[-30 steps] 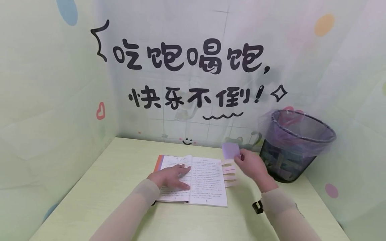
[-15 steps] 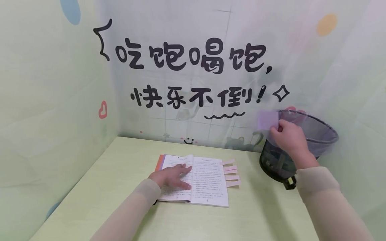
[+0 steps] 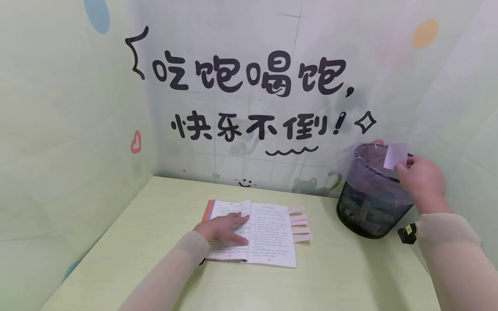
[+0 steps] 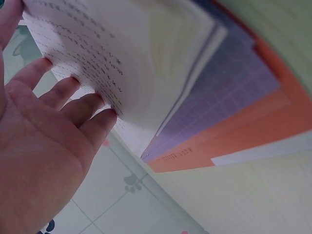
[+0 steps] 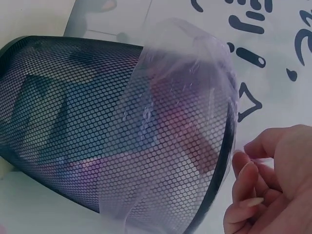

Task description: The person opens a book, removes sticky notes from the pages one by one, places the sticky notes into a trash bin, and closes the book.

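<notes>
Your left hand (image 3: 222,229) rests on the left page of the book (image 3: 272,239), with its fingers relaxed and spread apart; it grasps nothing. The book lies open on the table (image 3: 136,259), about in the middle. In the left wrist view, the fingertips touch the printed paper, and beside the page you can see a purple sheet (image 4: 219,90) and an orange cover (image 4: 243,126).

Your right hand (image 3: 424,179) is pinching a small purple paper (image 3: 395,156) between the thumb and the bent fingers. This paper is at the mouth of the black mesh bin (image 3: 359,216); whether it is already lower than the rim, I cannot tell. In the right wrist view, this hand is just beside the rim, and a thin purple bag (image 5: 190,48) is folded over it.

Several pink strips (image 3: 300,230) stick out from the right edge of the book. Behind the table, the wall (image 3: 233,168) carries large black writing.
</notes>
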`<action>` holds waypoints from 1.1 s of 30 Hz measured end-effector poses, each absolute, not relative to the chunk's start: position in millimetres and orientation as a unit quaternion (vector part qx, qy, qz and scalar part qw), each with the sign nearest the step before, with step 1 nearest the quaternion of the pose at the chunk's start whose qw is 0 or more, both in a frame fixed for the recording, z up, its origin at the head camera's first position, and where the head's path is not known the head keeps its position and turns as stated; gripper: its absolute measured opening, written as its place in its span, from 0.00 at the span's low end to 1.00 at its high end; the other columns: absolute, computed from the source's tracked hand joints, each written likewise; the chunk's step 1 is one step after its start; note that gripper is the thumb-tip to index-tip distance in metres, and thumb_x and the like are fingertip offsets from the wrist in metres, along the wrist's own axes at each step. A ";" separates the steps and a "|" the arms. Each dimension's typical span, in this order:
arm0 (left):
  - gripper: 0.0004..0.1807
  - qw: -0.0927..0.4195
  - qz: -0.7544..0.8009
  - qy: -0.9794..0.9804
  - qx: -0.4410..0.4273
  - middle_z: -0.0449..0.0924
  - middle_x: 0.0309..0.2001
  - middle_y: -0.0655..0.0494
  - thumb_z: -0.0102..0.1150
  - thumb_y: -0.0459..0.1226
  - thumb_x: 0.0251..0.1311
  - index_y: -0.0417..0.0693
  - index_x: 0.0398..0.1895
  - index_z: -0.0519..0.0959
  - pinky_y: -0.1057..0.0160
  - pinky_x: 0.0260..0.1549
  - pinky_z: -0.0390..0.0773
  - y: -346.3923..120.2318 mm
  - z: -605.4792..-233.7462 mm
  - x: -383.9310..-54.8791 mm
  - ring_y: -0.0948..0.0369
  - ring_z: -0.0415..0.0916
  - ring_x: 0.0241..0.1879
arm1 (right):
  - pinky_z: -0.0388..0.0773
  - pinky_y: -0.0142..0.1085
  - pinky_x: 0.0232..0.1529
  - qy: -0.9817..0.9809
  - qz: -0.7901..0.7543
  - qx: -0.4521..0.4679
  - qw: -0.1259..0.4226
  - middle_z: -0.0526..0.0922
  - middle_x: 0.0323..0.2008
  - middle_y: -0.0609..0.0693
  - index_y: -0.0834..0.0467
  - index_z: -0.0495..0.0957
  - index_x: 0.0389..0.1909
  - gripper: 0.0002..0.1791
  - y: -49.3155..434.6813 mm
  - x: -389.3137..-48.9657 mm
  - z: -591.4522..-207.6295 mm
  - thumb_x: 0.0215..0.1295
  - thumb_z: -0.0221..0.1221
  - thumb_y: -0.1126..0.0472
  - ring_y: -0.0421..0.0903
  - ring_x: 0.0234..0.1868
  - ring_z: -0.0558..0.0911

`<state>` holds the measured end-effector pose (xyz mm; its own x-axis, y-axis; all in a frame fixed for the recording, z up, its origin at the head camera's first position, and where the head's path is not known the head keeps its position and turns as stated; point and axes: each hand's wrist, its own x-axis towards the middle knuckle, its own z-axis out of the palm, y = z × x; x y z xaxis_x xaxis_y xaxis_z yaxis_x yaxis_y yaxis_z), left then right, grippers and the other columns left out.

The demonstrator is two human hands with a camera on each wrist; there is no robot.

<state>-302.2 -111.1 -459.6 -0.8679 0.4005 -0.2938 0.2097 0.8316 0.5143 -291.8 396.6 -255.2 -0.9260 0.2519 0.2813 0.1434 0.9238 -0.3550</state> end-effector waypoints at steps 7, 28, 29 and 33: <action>0.52 0.199 0.243 0.936 0.161 0.51 0.91 0.57 0.76 0.60 0.63 0.72 0.88 0.61 0.31 0.84 0.55 -112.0 -462.2 -308.0 0.45 0.47 0.90 | 0.77 0.44 0.29 -0.967 0.173 -0.114 0.150 0.78 0.67 0.76 0.71 0.72 0.72 0.34 395.8 -292.6 -254.2 0.78 0.45 0.50 0.71 0.52 0.81; 0.51 0.189 0.244 0.936 0.171 0.52 0.90 0.57 0.76 0.61 0.64 0.70 0.88 0.62 0.33 0.84 0.56 -116.5 -466.8 -321.4 0.47 0.48 0.90 | 0.81 0.55 0.44 -0.962 0.203 -0.005 0.181 0.88 0.52 0.64 0.62 0.81 0.59 0.23 296.2 -323.9 -294.1 0.79 0.51 0.50 0.63 0.48 0.85; 0.51 0.189 0.245 0.935 0.170 0.52 0.90 0.57 0.76 0.61 0.63 0.70 0.88 0.62 0.33 0.84 0.56 -116.3 -467.0 -321.5 0.47 0.48 0.90 | 0.81 0.55 0.45 -0.962 0.207 -0.001 0.180 0.89 0.51 0.63 0.61 0.82 0.57 0.22 292.1 -325.9 -300.2 0.78 0.51 0.51 0.63 0.48 0.85; 0.51 0.190 0.246 0.936 0.168 0.52 0.91 0.58 0.75 0.61 0.64 0.71 0.88 0.61 0.32 0.84 0.56 -114.4 -466.2 -322.4 0.46 0.47 0.90 | 0.82 0.57 0.49 -0.963 0.219 -0.002 0.157 0.89 0.51 0.63 0.60 0.83 0.56 0.21 279.0 -334.8 -326.6 0.77 0.53 0.51 0.62 0.49 0.86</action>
<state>-322.4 -114.4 -466.2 -0.8714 0.4083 -0.2719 0.2219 0.8225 0.5237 -334.8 279.0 -326.6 -0.9510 0.0720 0.3008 -0.0649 0.9045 -0.4216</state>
